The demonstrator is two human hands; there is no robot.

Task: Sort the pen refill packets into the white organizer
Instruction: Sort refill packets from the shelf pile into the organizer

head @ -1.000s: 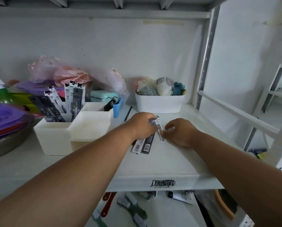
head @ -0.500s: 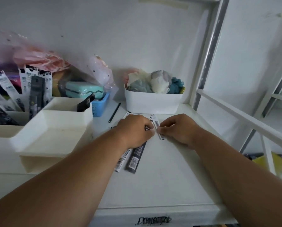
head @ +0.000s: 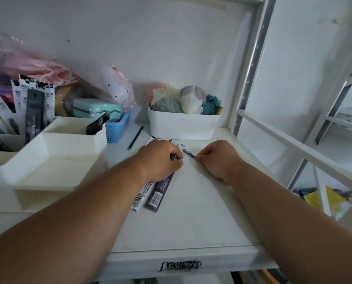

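Observation:
On the white shelf (head: 201, 218) lie pen refill packets: a dark one (head: 159, 191) and a white one (head: 143, 194) stick out from under my left hand (head: 160, 160), whose curled fingers grip them. My right hand (head: 218, 158) pinches the near end of another narrow packet (head: 186, 150) that lies between the two hands. The white organizer (head: 54, 158) stands to the left, with several packets (head: 30, 103) upright in its back compartment and one dark packet (head: 97, 124) leaning in another.
A white bin (head: 183, 126) of soft items stands at the back. A thin black refill (head: 135, 138) lies beside a blue basket (head: 117, 128). Plastic bags fill the back left. A white rack post and rail (head: 293, 144) border the right.
The view has come closer to the shelf and tilted. Both hands stay on the packets in the middle of the shelf, with hardly any shift.

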